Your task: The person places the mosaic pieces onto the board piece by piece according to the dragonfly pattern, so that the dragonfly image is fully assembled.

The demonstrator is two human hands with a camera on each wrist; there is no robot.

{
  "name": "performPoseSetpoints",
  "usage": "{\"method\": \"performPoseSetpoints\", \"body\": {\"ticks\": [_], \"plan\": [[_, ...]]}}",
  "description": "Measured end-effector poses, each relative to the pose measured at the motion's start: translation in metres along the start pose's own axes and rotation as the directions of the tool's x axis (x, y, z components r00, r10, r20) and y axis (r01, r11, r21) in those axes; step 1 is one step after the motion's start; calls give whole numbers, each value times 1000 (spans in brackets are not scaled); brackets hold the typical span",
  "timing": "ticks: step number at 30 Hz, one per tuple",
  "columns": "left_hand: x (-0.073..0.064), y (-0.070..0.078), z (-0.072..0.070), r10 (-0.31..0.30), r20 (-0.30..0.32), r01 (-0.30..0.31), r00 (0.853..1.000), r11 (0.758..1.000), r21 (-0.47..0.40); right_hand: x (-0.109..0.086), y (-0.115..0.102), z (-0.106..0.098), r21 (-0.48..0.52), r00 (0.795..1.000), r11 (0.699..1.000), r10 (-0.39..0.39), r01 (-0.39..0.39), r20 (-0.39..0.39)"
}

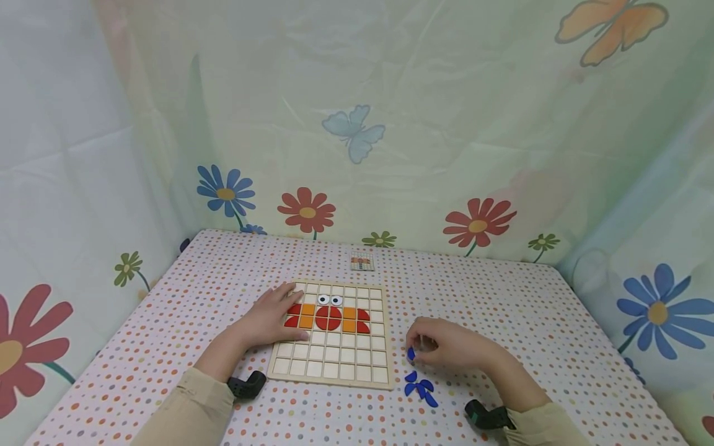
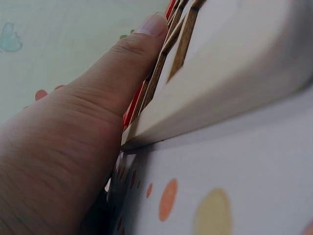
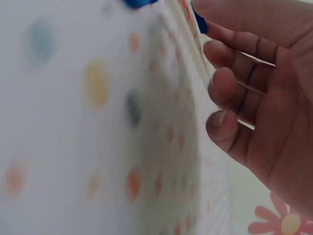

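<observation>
A wooden grid board [image 1: 321, 370] lies on the dotted tablecloth. Set in its cells are red quarter-circle pieces [image 1: 328, 318], orange square pieces [image 1: 349, 318] and two eye pieces [image 1: 336, 300]. My left hand [image 1: 273, 316] rests on the board's left edge with fingers spread; its thumb [image 2: 139, 44] lies along the frame in the left wrist view. Right of the board, my right hand [image 1: 446, 344] pinches a blue piece [image 1: 411, 354] between thumb and finger. Several loose blue pieces [image 1: 419, 388] lie on the cloth just below that hand.
A small picture card [image 1: 362, 262] lies behind the board, showing a grid with a coloured figure. Black wrist devices [image 1: 248, 385] are worn on both wrists. A flowered curtain [image 1: 390, 179] stands along the table's back edge.
</observation>
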State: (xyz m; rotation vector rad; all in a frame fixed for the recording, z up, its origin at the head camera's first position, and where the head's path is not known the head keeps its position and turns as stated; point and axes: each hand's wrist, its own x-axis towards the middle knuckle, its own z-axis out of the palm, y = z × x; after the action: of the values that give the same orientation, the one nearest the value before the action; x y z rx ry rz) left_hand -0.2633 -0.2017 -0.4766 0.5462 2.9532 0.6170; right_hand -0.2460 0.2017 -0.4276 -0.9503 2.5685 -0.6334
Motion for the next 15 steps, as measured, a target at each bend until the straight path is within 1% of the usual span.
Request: {"method": "performPoseSetpoints", "body": {"ticks": [3, 7, 15], "plan": [[0, 0, 0, 0, -2, 0, 1000, 1000, 2, 9, -9, -3, -4, 999, 1000, -24, 24, -37], [0, 1, -1, 3, -1, -3, 1000, 1000, 2, 24, -20, -4, -14, 997, 999, -52, 51, -52], [-2, 3, -3, 0, -2, 0, 1000, 1000, -11, 59, -41, 6, -43, 995, 998, -59, 56, -84]]}}
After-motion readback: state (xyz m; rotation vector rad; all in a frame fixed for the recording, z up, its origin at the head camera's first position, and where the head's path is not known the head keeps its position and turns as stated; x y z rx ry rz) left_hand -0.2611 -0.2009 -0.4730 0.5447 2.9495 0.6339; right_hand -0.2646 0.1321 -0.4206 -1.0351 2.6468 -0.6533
